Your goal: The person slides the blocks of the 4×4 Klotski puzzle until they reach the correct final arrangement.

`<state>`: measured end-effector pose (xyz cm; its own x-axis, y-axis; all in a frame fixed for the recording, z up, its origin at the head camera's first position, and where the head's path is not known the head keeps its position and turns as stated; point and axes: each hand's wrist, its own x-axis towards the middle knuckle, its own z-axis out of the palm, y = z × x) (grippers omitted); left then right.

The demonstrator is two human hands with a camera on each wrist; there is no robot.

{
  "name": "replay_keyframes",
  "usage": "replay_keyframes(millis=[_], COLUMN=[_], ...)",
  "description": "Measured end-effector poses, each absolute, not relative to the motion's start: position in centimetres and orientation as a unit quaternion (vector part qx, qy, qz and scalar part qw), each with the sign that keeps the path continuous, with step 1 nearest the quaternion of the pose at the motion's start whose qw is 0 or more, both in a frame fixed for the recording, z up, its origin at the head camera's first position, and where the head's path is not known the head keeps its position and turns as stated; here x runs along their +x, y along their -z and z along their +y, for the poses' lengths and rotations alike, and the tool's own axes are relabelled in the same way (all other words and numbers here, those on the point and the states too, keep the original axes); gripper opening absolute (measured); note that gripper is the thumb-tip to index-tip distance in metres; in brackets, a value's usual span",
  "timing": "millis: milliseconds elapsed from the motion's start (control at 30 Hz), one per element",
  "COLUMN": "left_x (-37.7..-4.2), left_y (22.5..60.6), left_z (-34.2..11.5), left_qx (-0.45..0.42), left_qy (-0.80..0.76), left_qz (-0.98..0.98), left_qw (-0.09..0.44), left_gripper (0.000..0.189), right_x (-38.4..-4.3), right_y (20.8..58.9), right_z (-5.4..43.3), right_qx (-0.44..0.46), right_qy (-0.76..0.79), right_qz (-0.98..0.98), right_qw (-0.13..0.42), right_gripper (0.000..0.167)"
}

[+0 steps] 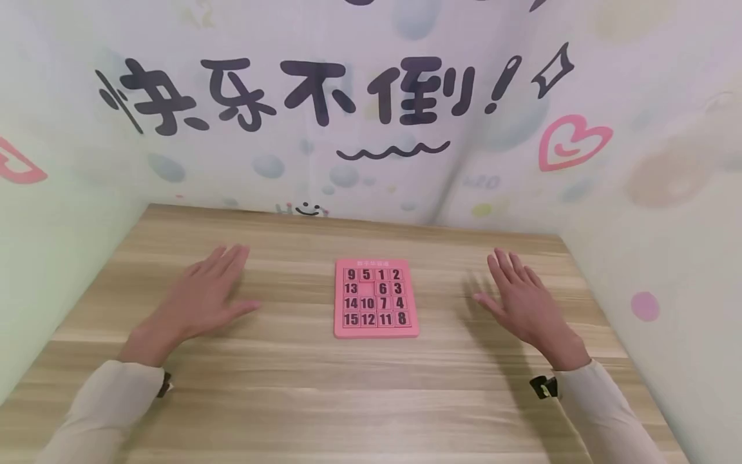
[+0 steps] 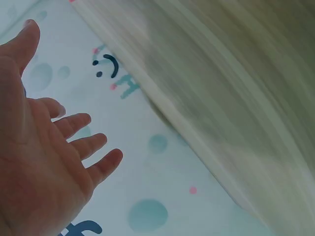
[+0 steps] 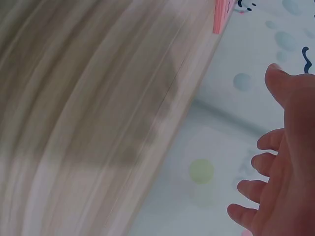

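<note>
A pink sliding number puzzle (image 1: 376,331) lies flat on the wooden table (image 1: 278,399) in the head view, its black-numbered tiles in a grid with one gap in the second row. To its left, my left hand (image 1: 205,299) is held over the table, palm down, fingers extended and thumb spread. On the other side, my right hand (image 1: 524,306) has its fingers extended too, its shadow falling on the table. Neither hand touches the puzzle or holds anything. Only a pink edge of the puzzle (image 3: 221,17) shows in the right wrist view.
Behind the table hangs a white printed backdrop (image 1: 290,174) with large black characters, bubbles and hearts. Pale walls (image 1: 666,258) flank the table on both sides. Each wrist carries a small black device (image 1: 545,387) at the sleeve cuff.
</note>
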<state>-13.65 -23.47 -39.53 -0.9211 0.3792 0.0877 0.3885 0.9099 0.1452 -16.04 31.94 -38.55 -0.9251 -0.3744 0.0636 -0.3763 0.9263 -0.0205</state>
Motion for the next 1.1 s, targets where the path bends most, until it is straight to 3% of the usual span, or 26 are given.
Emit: replay_keyframes(millis=[400, 767, 933, 1100], left_x=[-14.0, -14.6, -15.2, -16.0], left_y=[39.5, 39.2, 39.0, 39.2], left_z=[-19.6, -16.3, -14.7, -13.0], left_qx=[-0.187, -0.198, -0.215, -0.220], left_qy=[0.113, 0.156, 0.176, 0.224], left_qz=[-0.976, -0.966, -0.958, -0.944], left_qw=[-0.010, -0.060, -0.072, -0.098], left_gripper=[0.092, 0.105, 0.106, 0.108], right_x=[-16.4, -16.8, -17.1, -17.4], right_y=[39.6, 40.0, 40.2, 40.5], right_z=[28.7, 25.0, 23.8, 22.7], right_qx=[0.221, 0.242, 0.257, 0.277], right_qy=[-0.087, -0.110, -0.119, -0.104], right_qz=[-0.971, -0.964, -0.959, -0.955], right_qw=[-0.009, -0.009, 0.019, 0.024], right_gripper=[0.081, 0.078, 0.077, 0.086])
